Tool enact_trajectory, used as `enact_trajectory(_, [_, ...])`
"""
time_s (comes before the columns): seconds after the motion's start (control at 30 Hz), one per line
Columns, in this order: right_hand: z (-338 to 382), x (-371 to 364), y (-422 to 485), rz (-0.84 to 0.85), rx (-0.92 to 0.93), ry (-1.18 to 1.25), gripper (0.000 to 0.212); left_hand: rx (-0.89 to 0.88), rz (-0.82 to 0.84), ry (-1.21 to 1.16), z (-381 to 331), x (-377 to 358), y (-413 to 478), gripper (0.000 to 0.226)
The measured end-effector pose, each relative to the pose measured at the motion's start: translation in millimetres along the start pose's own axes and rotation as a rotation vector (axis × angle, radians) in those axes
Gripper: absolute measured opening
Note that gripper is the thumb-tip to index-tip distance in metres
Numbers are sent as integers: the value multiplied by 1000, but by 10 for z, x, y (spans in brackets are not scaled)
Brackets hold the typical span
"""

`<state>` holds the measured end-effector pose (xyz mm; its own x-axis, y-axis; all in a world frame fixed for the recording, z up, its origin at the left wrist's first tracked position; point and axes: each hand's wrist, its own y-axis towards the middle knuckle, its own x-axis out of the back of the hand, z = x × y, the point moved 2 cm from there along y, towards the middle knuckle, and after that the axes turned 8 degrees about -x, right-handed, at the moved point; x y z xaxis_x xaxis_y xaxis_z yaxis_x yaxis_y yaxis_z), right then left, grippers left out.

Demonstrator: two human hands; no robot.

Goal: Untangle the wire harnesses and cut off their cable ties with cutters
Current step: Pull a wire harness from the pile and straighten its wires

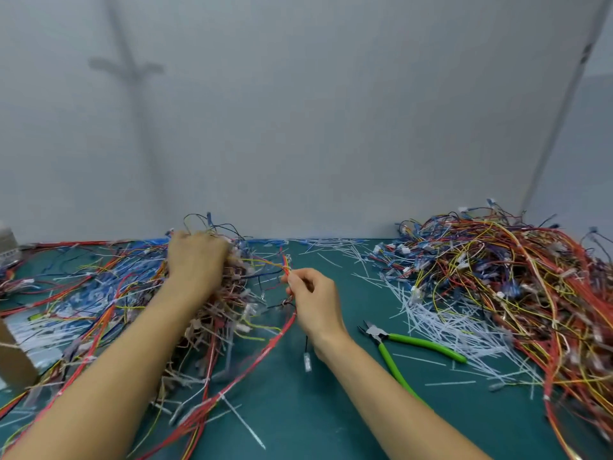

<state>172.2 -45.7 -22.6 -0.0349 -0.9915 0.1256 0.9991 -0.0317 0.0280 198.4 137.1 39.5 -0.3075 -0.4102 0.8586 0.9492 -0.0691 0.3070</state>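
Green matting (331, 410) covers the bench. On it lie two heaps of wire harnesses and one pair of cutters, with two bare hands at work. The left heap (219, 313) spreads from 9 o'clock towards the middle, a tangle of red, blue, yellow and orange wires with white ties sticking out. The right heap (514, 293) sits at 3 o'clock, taller and denser, well apart from the first. Cut cable ties (444, 330), white strips too many to count, lie thickest along the near edge of the right heap and at the mat's far edge at 12 o'clock.

The left hand (195, 260) lies on the left heap, back upward, its fingers bent down into the wires and gripping a clump. The right hand (315, 303), just beside it at 4 o'clock, pinches a thin harness (282, 262) of red, yellow and orange wires between thumb and forefinger. From the pinch these wires run towards 10 o'clock into the clump under the left hand. One small pale connector (307, 361) hangs on a dark wire beside the right wrist.

The cutters (381, 336) lie flat on the mat, untouched, at 3 o'clock of the right wrist. Their long axis runs from 10 to 4 o'clock: the jaws point to 10 o'clock, and the two green handles splay towards 4 and 5 o'clock.

One brown cardboard box (13, 356) shows at the 8 o'clock edge, its inside out of sight.
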Motion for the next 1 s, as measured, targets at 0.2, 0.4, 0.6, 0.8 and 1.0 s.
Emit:
enact_trajectory(0.2, [177, -34, -65, -67, 112, -2, 25, 231, -60, -713, 570, 1, 41, 15])
enact_trajectory(0.4, [28, -50, -49, -202, -92, 134, 22, 56, -159, -826, 491, 134, -16, 13])
enact_trajectory(0.6, [-117, -55, -2, -142, -290, 122, 38, -20, -206, -1069, 470, 190, -37, 37])
enact_trajectory(0.8, [-94, 46, 66, -29, -248, -142, 37, -124, 273, -788, 436, 227, 10, 44])
enact_trajectory(1.0, [-52, 100, 64, 162, -249, -321, 25, 8, 249, -1237, 429, 380, 37, 22])
